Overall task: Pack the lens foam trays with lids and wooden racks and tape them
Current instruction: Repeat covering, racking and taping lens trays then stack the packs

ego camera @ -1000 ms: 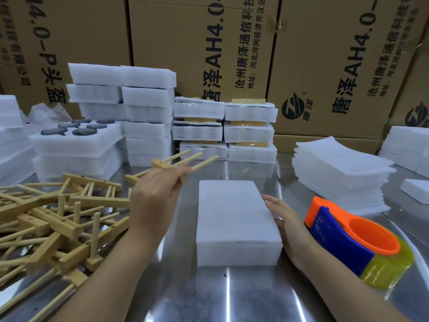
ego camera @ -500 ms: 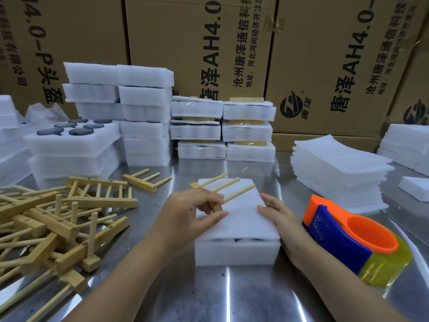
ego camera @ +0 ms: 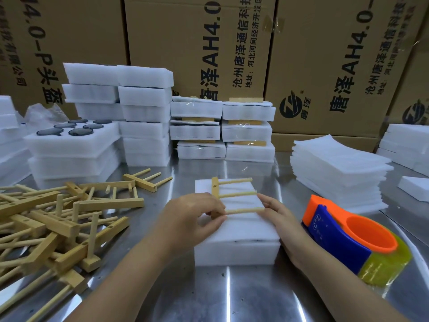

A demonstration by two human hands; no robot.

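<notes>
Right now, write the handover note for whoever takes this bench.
Left grip pinches the wooden rack by its bar; right grip lies open, fingers against the dowel tips.
The rack lies on the lidded foam tray, front centre of the steel table.
Done: lid on, rack placed.
Left: tape this pack with the tape dispenser beside the right wrist, then probably stack it with the taped packs behind.

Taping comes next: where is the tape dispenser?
Head view, right side: the tape dispenser sits on the metal table, just right of the right hand.
</notes>
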